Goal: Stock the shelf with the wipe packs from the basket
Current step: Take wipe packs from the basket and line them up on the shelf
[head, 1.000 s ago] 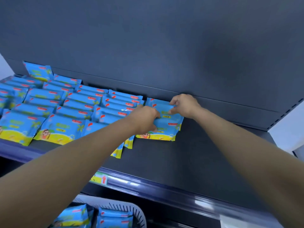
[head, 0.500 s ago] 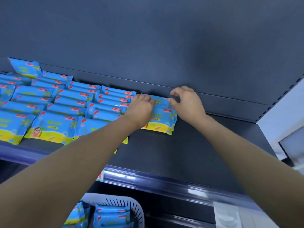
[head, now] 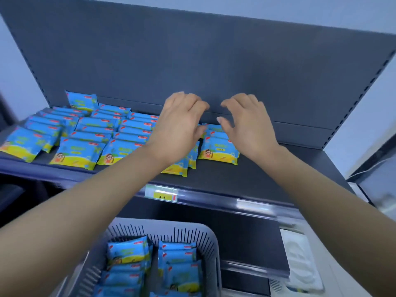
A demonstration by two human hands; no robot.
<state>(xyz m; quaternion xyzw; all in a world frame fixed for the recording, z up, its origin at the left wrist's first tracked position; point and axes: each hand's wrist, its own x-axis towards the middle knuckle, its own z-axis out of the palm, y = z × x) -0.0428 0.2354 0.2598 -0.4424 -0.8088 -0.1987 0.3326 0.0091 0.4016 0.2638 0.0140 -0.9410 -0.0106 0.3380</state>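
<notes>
- The left hand is hovering over the shelf, just off the view's centre toward 12 o'clock. Its fingers are curling loosely and holding nothing.
- The right hand is hanging at the left hand's 3 o'clock with a small gap between them. Its fingers are relaxed and slightly spread, its thumb is pointing toward 9 o'clock, and it is gripping nothing.
- Both hands are blurring, so I cannot tell whether either is grazing the packs below.
- The wipe packs are lying in overlapping rows on the shelf, running from 9 o'clock in to the centre.
- The rightmost stack is lying beneath the gap between the two hands, at the right thumb's 6 o'clock.
- The basket is sitting at the view's 6 o'clock, below the shelf's front edge. It is holding more packs in two rows.
- A yellow price tag is sitting on the shelf's front rail, between the two forearms.
</notes>
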